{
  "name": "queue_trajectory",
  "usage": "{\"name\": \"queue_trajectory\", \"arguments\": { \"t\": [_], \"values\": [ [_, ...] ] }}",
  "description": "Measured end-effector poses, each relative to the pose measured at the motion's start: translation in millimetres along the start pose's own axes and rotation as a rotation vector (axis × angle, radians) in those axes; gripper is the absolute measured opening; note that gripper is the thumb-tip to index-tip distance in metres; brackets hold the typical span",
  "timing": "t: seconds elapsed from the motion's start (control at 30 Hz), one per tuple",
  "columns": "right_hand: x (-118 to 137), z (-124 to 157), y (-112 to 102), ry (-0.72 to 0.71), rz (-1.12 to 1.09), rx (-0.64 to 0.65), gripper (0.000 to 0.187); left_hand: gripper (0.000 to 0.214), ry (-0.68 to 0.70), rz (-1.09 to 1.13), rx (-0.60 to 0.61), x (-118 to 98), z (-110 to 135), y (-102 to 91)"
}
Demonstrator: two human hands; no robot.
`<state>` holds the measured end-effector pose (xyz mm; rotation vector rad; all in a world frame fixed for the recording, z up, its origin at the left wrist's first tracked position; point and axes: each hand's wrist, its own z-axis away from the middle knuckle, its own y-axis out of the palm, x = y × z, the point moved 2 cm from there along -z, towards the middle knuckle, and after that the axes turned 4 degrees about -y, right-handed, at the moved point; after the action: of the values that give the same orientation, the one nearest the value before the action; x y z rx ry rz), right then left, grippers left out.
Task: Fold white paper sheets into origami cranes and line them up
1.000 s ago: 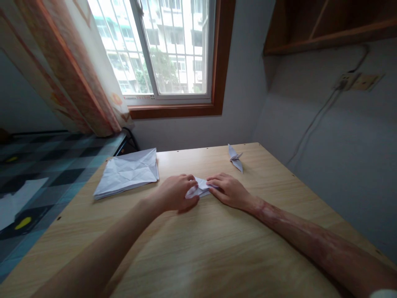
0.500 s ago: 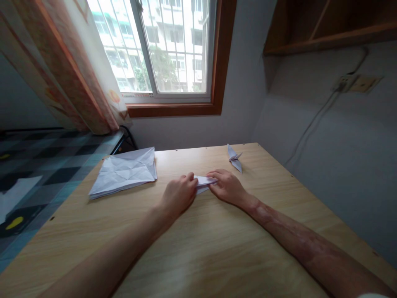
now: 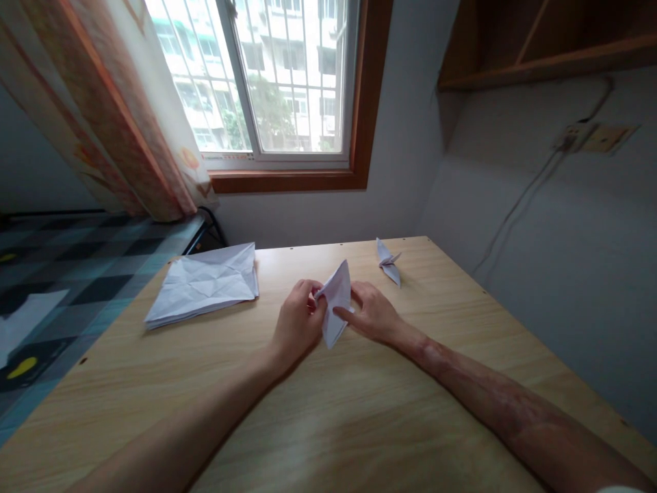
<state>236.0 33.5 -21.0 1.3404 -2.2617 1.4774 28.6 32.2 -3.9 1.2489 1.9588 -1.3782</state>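
Observation:
Between my two hands a piece of folded white paper (image 3: 337,301) stands tilted up, one point toward the window and another toward me. My left hand (image 3: 302,315) is closed on its left edge, thumb on the near face. On its right side my right hand (image 3: 374,311) pinches it, the thumb over the near face and the other fingers partly hidden behind. A folded paper crane (image 3: 389,261) rests on the table beyond my right hand. To the left lies a stack of creased white paper sheets (image 3: 210,282).
The wooden table (image 3: 318,424) carries the papers and reaches toward the window wall. A checked bed (image 3: 118,253) with a loose white sheet (image 3: 31,318) adjoins at left. A wooden shelf (image 3: 554,65) and a socket with a cord (image 3: 569,140) are on the right wall.
The folded paper was low and nearly flat between my hands; now it is raised and turned so its broad face shows. My grip on it has shifted. The crane and the stack have stayed put.

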Motion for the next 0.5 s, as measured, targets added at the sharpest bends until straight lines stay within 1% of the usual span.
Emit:
{"name": "queue_trajectory", "arguments": {
  "t": [0.1,0.23,0.33,0.5],
  "values": [
    [-1.9,-1.5,1.5,-0.034,0.028,-0.002,0.017,0.003,-0.043,0.001,-0.01,2.1,1.0,1.9],
    [-6.2,-4.9,3.4,0.025,0.079,-0.066,0.011,0.007,-0.014,-0.067,0.025,2.4,2.6,4.3],
    [-6.5,-6.0,4.6,0.047,0.121,-0.079,0.015,0.012,0.029,-0.109,0.048,-2.7,5.0,6.6],
    [-6.5,-3.4,1.2,0.129,0.162,-0.144,0.023,0.018,0.069,-0.147,-0.008,-11.2,7.7,4.4]
  ]
}}
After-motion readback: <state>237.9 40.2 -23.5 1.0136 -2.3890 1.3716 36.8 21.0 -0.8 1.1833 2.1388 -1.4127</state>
